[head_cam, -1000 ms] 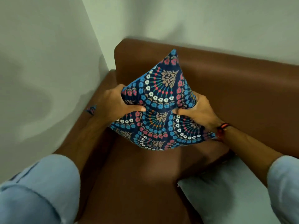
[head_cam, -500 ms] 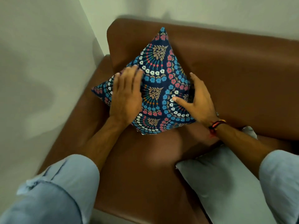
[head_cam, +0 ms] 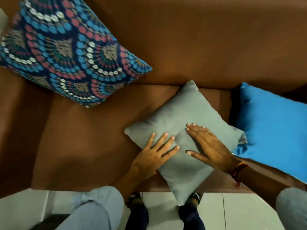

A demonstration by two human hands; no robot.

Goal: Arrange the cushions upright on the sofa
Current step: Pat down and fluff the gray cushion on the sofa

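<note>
While the brown leather sofa [head_cam: 191, 39] fills nearly the whole view from above, its backrest running across the top and its seat spreading below, three cushions sit on it. Largest in view is the patterned cushion [head_cam: 66, 52], dark blue with fans of blue, pink and white dots, propped on one corner in the left end of the sofa and leaning back against the backrest and armrest. At the right edge lies the bright blue cushion [head_cam: 274, 130], partly cut off by the frame, its upper corner near the backrest and its lower left corner just beside the grey one. Between them the plain grey cushion [head_cam: 182, 113] lies flat on the seat, turned like a diamond, one corner pointing toward the backrest and the opposite corner hanging over the front edge of the seat above the pale tiled floor [head_cam: 240, 211]. Both hands rest on top of this grey cushion with fingers spread and palms down, neither closed around anything: the left hand [head_cam: 154, 155] near its left edge, the right hand [head_cam: 209, 146] toward its middle. Light blue sleeves [head_cam: 93, 208] are rolled up on both forearms, and a red thread band [head_cam: 239, 170] circles the right wrist.
</note>
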